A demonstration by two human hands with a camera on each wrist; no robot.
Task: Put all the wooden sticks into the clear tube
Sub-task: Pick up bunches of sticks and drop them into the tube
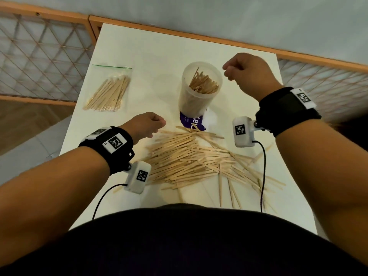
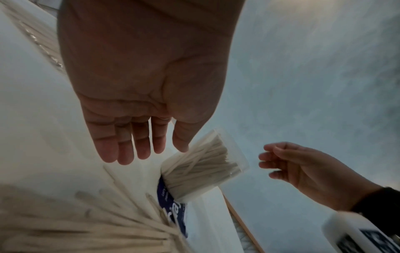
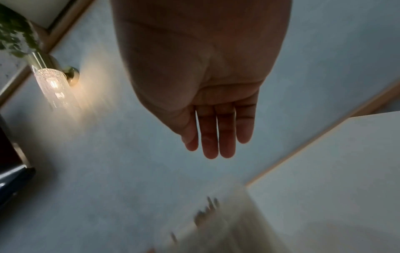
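Note:
The clear tube point(image 1: 200, 90) stands upright at the table's middle, open at the top, with several wooden sticks standing inside and a purple label low on its wall. A big loose pile of wooden sticks point(image 1: 195, 162) lies in front of it. My left hand point(image 1: 148, 124) hovers at the pile's far left edge; in the left wrist view its fingers point(image 2: 140, 145) are straight and empty. My right hand point(image 1: 239, 70) hangs in the air just right of the tube's mouth, holding nothing; its fingers point(image 3: 216, 137) are relaxed. The tube point(image 2: 205, 166) shows beyond my left fingertips.
A zip bag of more sticks point(image 1: 108, 92) lies at the table's back left. The white table point(image 1: 159, 46) ends against a wood-trimmed wall behind, with lattice panels point(image 1: 39, 56) on both sides. Camera cables trail from both wrists over the front edge.

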